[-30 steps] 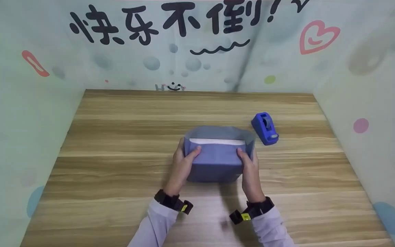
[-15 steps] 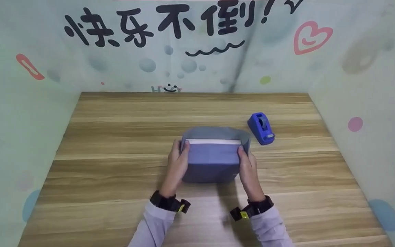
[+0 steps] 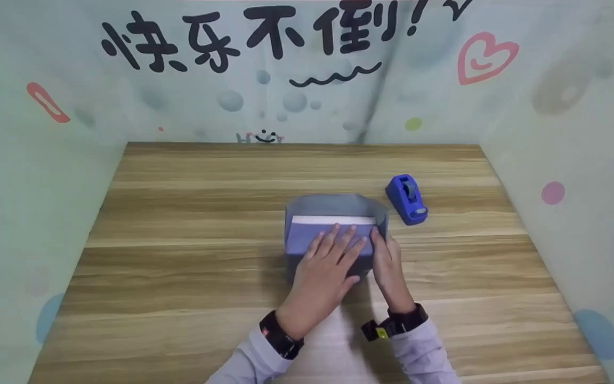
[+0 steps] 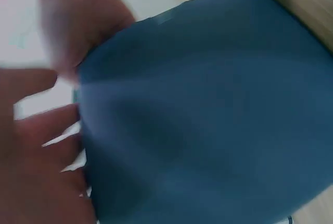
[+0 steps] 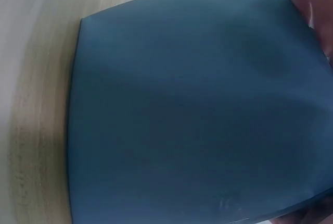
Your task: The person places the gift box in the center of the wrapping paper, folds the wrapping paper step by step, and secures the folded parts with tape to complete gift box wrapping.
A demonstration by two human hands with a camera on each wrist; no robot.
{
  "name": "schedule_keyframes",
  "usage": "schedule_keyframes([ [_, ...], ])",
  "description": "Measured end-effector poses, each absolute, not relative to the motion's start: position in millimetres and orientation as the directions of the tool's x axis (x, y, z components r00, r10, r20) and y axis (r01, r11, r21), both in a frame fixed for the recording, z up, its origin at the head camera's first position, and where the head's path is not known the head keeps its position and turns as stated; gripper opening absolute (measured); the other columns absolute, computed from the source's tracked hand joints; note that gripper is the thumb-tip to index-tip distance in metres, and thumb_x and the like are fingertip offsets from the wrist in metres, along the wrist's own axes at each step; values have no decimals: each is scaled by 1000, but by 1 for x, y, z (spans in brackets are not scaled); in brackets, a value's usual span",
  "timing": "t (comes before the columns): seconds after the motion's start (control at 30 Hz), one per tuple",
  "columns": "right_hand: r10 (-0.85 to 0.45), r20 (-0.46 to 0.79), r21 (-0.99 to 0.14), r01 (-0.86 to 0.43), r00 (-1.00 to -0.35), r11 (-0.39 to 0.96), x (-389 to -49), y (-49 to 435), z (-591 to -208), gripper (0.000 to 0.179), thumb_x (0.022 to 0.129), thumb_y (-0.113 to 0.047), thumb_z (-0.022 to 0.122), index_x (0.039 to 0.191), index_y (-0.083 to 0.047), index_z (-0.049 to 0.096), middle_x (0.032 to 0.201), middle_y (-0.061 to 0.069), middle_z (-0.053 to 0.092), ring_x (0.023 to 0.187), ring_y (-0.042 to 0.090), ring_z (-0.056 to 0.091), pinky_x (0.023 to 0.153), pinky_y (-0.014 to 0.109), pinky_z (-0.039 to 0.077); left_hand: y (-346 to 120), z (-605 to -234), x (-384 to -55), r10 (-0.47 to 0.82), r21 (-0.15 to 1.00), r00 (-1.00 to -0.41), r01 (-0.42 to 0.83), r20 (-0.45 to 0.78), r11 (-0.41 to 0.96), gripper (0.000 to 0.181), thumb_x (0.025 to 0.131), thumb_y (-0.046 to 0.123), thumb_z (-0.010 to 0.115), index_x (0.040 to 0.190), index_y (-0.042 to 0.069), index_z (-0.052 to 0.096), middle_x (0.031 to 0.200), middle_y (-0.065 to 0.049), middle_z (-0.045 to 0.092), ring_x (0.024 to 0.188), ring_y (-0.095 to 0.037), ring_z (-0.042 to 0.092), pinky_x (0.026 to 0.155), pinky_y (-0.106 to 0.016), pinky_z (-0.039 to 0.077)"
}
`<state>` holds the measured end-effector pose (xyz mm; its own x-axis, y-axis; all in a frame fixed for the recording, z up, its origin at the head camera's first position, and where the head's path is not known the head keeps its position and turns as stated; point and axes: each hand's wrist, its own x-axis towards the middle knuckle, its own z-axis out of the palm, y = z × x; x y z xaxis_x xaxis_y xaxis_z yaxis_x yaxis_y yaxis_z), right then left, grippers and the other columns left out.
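Note:
A box [image 3: 333,220] with a white edge showing sits in blue-grey wrapping paper [image 3: 299,240] at mid-table. The paper is folded over its top, and at the far side it stands up unfolded. My left hand [image 3: 323,282] lies flat on the folded paper, fingers spread and pointing away. With its thumb on top near the right edge, my right hand [image 3: 389,266] grips the box's right side; its other fingers are mostly hidden. In both wrist views the papered side [image 4: 208,114] facing me fills most of the picture.
A blue tape dispenser [image 3: 406,200] stands behind and to the right of the box on the wood-grain table [image 3: 190,224]. Printed cloth walls [image 3: 179,101] close off the back and both sides.
My left hand has let go of the box's left side and moved right onto its top, fingers now flat. My right hand keeps its grip, and the box stays nearly in place.

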<state>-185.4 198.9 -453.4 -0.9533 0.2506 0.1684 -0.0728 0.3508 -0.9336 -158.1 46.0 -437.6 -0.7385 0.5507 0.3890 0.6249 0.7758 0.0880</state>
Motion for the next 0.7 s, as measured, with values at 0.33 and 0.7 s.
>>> schedule_keyframes([
  [0.33,199,92,-915,-4,-976,403,-185,204,-431,34,100,-16,34,115,7,54,113,20,56,110,26,50,95,37,40,50,-442,-155,555,-15,-762,585,332,811,74,82,47,65,144,22,34,152,1,29,140,-22,26,114,-39,24],
  [0.7,103,284,-955,-271,-953,117,-201,231,-384,45,102,-23,31,140,1,36,141,20,44,132,28,39,113,42,25,49,-440,-158,545,24,-749,596,376,803,73,80,46,67,141,20,37,149,1,36,138,-21,32,112,-37,29],
])
